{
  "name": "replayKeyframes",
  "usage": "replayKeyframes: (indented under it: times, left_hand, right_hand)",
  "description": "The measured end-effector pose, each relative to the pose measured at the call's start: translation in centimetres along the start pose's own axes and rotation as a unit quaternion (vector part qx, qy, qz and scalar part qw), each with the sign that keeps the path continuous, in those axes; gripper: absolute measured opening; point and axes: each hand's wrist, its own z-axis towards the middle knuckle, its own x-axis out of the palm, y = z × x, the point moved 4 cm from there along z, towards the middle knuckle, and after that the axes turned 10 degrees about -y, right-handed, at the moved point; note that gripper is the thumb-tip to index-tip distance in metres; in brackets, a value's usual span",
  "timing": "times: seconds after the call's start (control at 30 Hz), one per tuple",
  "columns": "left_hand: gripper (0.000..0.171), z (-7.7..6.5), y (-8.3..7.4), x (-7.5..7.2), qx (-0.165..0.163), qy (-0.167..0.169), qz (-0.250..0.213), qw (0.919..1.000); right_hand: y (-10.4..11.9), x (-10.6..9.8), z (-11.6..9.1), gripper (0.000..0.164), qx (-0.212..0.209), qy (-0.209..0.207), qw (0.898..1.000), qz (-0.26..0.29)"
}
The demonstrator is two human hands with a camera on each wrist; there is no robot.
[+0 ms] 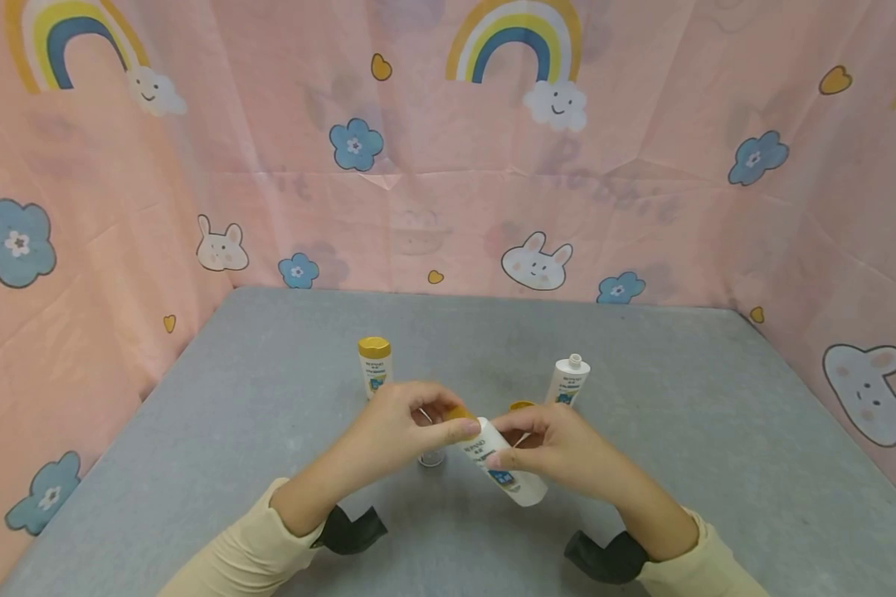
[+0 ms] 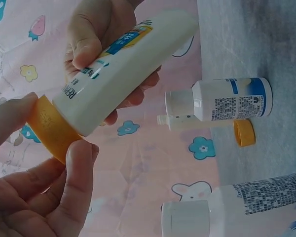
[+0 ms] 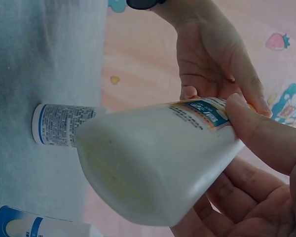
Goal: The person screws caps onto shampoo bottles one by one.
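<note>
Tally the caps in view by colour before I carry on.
Gold caps: 3, one pinched by the left hand, one on the rear left bottle, one loose on the table
White caps: 2, both on bottles
Total: 5

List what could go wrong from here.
The tilted bottle might leak if its yellow cap, pinched by the left hand, comes loose. The right hand, gripping that bottle, could also bump the uncapped bottle standing beyond it and perhaps tip it over.
</note>
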Motion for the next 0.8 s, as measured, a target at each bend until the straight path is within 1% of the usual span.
replayKeyframes:
  times: [0.23, 0.33, 0.4, 0.5, 0.6, 0.67, 0.8]
  left_hand:
    - [0.020, -0.12, -0.38, -0.01, 0.039, 0.009, 0.000, 0.9992]
    - [0.023, -0.11, -0.45, -0.06, 0.046, 0.006, -0.009, 0.9989]
    - [0.028, -0.06, -0.35, -0.08, 0.039, 0.000, -0.017, 0.9991]
    - [0.035, 0.08, -0.14, -0.10, 0.019, -0.008, -0.032, 0.9993]
    - [0.038, 0.16, 0.06, -0.05, 0.004, -0.013, -0.044, 0.9990]
    - [0.037, 0.17, 0.12, 0.00, 0.004, -0.015, -0.049, 0.9987]
    - [0.036, 0.10, 0.10, 0.02, 0.015, -0.015, -0.050, 0.9985]
  right_hand:
    - [-0.07, -0.03, -0.10, 0.027, -0.005, 0.022, 1.000, 0.012]
    - [-0.09, -0.15, -0.03, 0.028, 0.001, 0.017, 1.000, 0.007]
    - [-0.09, -0.25, 0.01, 0.030, 0.014, 0.006, 1.000, 0.003]
    - [-0.15, -0.34, 0.06, 0.031, 0.032, -0.013, 0.999, 0.003]
    - [-0.25, -0.33, 0.07, 0.031, 0.041, -0.023, 0.999, 0.005]
    - [-0.26, -0.31, 0.06, 0.031, 0.043, -0.026, 0.999, 0.005]
    - [-0.10, -0.27, 0.05, 0.031, 0.048, -0.028, 0.998, 0.002]
